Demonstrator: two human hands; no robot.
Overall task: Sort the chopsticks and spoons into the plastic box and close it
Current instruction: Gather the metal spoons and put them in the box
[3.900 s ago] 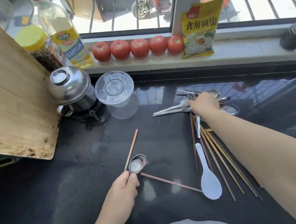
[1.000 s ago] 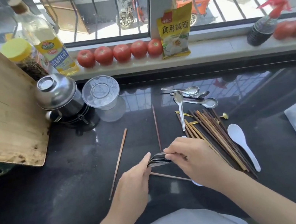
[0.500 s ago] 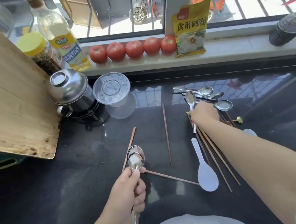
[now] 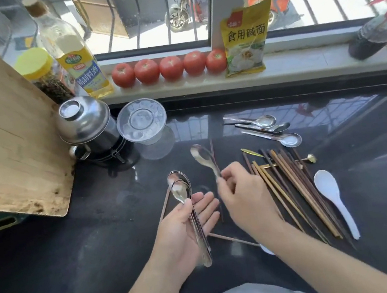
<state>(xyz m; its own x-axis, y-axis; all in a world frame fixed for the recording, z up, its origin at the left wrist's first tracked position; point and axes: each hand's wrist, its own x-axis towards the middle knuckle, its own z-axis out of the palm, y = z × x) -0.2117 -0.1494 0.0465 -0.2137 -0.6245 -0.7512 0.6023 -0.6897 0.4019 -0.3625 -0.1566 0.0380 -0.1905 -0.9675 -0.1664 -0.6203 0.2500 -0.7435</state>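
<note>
right hand (image 4: 242, 200) pinches spoon (image 4: 203, 157), bowl pointing away-left; left hand (image 4: 186, 225) cradles stacked spoons (image 4: 181, 190).

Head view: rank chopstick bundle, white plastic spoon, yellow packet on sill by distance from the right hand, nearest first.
From the right hand:
1. Chopstick bundle, on the counter just right of the hand.
2. White plastic spoon, past the bundle's right edge.
3. Yellow packet, upright on the windowsill at the back.

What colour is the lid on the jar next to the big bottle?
Yellow. The jar's lid shows best in the head view, at far left.
</note>
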